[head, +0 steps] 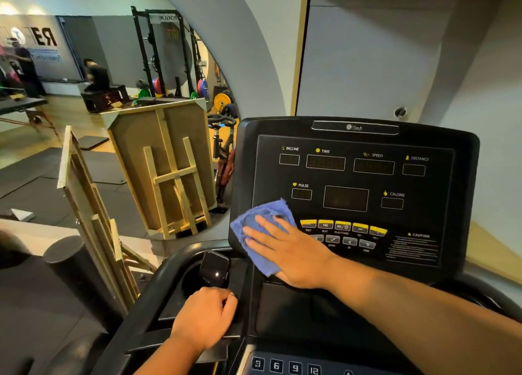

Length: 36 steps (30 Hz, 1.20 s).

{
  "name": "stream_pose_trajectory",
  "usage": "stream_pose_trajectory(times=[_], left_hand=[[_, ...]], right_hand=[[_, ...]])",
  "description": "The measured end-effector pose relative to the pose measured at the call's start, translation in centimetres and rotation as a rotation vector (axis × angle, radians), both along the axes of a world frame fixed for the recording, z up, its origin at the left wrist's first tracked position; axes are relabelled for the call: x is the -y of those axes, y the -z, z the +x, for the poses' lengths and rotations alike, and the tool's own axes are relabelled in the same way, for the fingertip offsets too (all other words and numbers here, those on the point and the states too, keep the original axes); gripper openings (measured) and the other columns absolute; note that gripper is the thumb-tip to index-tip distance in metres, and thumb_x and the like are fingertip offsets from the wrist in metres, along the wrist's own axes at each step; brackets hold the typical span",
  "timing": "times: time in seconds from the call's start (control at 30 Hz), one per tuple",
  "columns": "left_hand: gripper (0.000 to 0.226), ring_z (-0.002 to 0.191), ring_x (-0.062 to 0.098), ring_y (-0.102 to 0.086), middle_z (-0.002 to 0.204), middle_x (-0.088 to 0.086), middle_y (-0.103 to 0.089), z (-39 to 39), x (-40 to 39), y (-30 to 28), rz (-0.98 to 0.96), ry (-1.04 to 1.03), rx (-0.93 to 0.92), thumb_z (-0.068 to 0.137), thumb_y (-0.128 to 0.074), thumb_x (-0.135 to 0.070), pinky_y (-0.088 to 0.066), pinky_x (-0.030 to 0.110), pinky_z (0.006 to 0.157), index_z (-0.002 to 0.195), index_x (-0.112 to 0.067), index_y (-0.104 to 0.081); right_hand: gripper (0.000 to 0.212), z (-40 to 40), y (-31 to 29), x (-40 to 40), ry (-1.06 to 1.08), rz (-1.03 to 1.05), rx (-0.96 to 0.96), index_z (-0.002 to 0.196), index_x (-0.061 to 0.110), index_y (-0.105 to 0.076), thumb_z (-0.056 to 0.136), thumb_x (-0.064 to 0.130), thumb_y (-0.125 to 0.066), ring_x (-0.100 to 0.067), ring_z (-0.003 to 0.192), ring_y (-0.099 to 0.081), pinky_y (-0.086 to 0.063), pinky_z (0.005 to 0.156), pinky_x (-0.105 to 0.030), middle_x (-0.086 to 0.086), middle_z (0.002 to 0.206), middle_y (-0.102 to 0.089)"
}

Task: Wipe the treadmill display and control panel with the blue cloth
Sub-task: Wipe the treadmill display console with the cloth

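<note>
The black treadmill console (353,177) fills the right half of the view, with dark display windows labelled incline, time, speed, distance, pulse and calorie. Below them runs a row of yellow buttons (343,226). My right hand (288,250) lies flat with straight fingers on the folded blue cloth (254,227), pressing it against the console's lower left corner, just left of the buttons. My left hand (206,318) is curled over the black left handrail (180,329), beside the cup holder.
A dark phone-like object (214,267) stands in the cup holder. Number keys (285,364) sit at the bottom edge. Wooden crates (163,165) lean to the left of the treadmill. A grey wall (367,58) rises behind the console. Gym racks and people are far left.
</note>
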State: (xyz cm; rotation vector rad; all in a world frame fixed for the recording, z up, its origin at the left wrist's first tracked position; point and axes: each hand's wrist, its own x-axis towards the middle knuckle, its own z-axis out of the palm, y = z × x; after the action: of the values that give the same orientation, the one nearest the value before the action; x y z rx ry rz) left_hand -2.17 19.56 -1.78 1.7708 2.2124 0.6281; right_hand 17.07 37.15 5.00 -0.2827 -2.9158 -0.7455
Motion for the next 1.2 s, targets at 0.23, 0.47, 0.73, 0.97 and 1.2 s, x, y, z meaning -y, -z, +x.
stream_pose_trajectory(times=[0.23, 0.47, 0.73, 0.97, 1.2], left_hand=[[0.046, 0.062, 0.016, -0.058, 0.064, 0.0, -0.06, 0.1, 0.2, -0.4, 0.024, -0.031, -0.014, 0.101, -0.041, -0.043, -0.037, 0.02, 0.053, 0.067, -0.014, -0.052], [0.044, 0.067, 0.018, -0.063, 0.068, 0.004, -0.066, -0.2, 0.1, -0.1, 0.021, -0.019, 0.003, 0.1, -0.041, -0.041, -0.04, 0.022, 0.058, 0.071, -0.011, -0.059], [0.045, 0.063, 0.015, -0.06, 0.062, 0.0, -0.061, -0.2, 0.0, 0.3, -0.011, -0.009, -0.008, 0.1, -0.042, -0.039, -0.041, 0.026, 0.059, 0.064, -0.016, -0.053], [0.044, 0.066, 0.014, -0.064, 0.067, 0.0, -0.066, 0.1, 0.2, -0.3, -0.02, -0.001, -0.01, 0.103, -0.042, -0.038, -0.046, 0.024, 0.062, 0.069, -0.016, -0.059], [0.045, 0.063, 0.015, -0.061, 0.063, 0.001, -0.063, 0.3, 0.3, -1.0, -0.041, -0.004, 0.01, 0.103, -0.043, -0.038, -0.038, 0.02, 0.055, 0.063, -0.02, -0.053]], right_hand=[[0.072, 2.5, -5.9, -5.0, 0.037, 0.083, 0.023, 0.16, 0.021, -0.019, 0.094, 0.033, -0.046, -0.026, 0.155, -0.002, -0.006, 0.125, -0.046, -0.002, 0.168, -0.011], [0.08, -0.8, -12.4, -7.4, 0.436, 0.064, -0.46, 0.16, 0.014, -0.011, 0.096, 0.039, -0.052, -0.032, 0.155, 0.001, 0.0, 0.124, -0.048, -0.01, 0.169, -0.007], [0.08, 0.4, -4.4, -3.0, 0.237, 0.105, -0.263, 0.16, 0.013, -0.015, 0.093, 0.042, -0.047, -0.039, 0.154, 0.001, -0.002, 0.124, -0.055, -0.012, 0.168, -0.008], [0.073, 7.3, -1.0, -2.3, 0.037, 0.037, 0.058, 0.161, 0.024, -0.014, 0.097, 0.038, -0.048, -0.028, 0.155, 0.002, 0.002, 0.124, -0.045, -0.001, 0.168, -0.006], [0.076, 7.4, -9.2, -7.0, 0.13, 0.104, 0.004, 0.16, 0.028, -0.02, 0.089, 0.031, -0.048, -0.027, 0.155, -0.005, -0.002, 0.124, -0.045, 0.001, 0.168, -0.014]])
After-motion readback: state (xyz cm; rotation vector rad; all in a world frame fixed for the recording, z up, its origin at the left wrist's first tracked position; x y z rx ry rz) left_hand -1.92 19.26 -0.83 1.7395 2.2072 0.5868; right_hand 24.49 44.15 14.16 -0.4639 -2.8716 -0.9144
